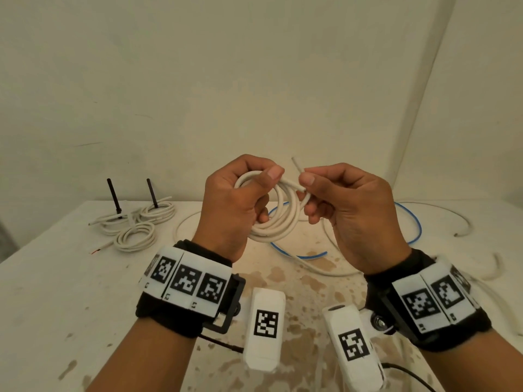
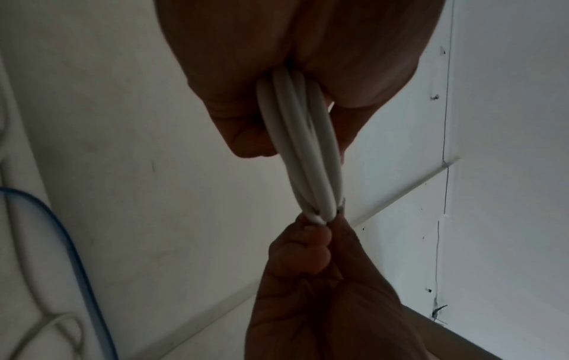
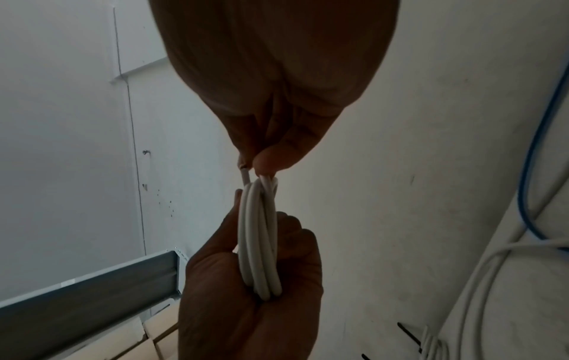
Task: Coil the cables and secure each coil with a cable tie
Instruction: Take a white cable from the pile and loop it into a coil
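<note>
My left hand [image 1: 240, 193] grips a white cable coil [image 1: 278, 222] of several loops, held above the table; its thumb presses the top strands. The right hand [image 1: 334, 190] pinches the cable's free end [image 1: 297, 165], which sticks up just right of the coil. In the left wrist view the coil [image 2: 305, 151] runs from my left palm to the right hand's fingertips [image 2: 320, 233]. The right wrist view has the coil [image 3: 260, 238] sitting in the left hand [image 3: 246, 280], with the right thumb and finger pinching at its top. No cable tie is visible.
Two white coils [image 1: 135, 236] [image 1: 157, 212] lie at the back left by two black upright pegs [image 1: 114, 198]. A blue cable [image 1: 410, 219] and loose white cables [image 1: 452, 219] sprawl across the stained white table [image 1: 56, 292] behind my hands. Walls close the back and right.
</note>
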